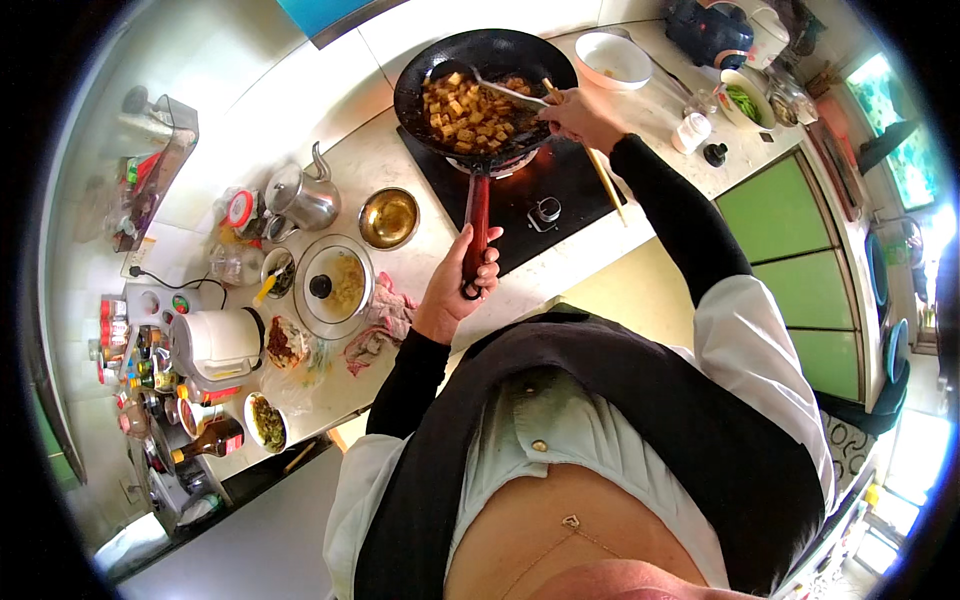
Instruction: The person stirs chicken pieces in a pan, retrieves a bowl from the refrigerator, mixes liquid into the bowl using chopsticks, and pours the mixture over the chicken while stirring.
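Note:
My left hand is closed around the red wooden handle of a black wok. The wok sits over a lit burner on a black gas hob. Browned tofu-like cubes in dark sauce lie inside it. At the wok's right rim my right hand grips a metal ladle, whose dark bowl rests among the cubes at the left. A thin wooden stick also runs through that hand; whether it belongs to the ladle I cannot tell.
Left on the counter are a brass-coloured bowl, steel kettle, glass-lidded dish, crumpled cloth and several bottles. To the right stand a white bowl, a small white jar and a bowl of green vegetables.

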A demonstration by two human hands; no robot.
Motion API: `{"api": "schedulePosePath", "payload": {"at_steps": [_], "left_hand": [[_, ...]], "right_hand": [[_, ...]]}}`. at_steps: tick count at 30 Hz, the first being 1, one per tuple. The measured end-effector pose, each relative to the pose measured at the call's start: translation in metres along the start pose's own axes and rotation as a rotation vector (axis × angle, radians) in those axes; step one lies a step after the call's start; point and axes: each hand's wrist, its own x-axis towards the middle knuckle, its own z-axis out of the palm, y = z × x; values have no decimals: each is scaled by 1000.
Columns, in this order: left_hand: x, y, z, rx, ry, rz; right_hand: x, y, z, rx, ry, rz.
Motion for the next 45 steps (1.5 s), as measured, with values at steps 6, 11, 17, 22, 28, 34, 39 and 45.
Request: {"api": "schedulePosePath", "payload": {"at_steps": [6,11,17,22,28,34,39,45], "left_hand": [[0,-2,0,-46,-7,-4],[-2,-5,-1,-72,-9,-7],[8,-18,19,-73,21,22],[10,-22,26,-124,60,72],[18,-37,40,-150,87,166],[23,-57,47,-185,98,254],[30,-61,48,-211,89,262],[29,-63,53,88,343,337]], "right_hand": [[-79,-9,-28,-714,213,-818],[-164,-58,-58,-858,129,-464],[-107,-26,-54,-963,232,-433],[-43,-30,-43,-865,381,-367],[-24,-5,-72,-960,270,-387],[-104,-33,-162,-1000,67,-635],[-115,-42,-173,-1280,-16,-866],[-28,-2,-123,-903,152,-736]]}}
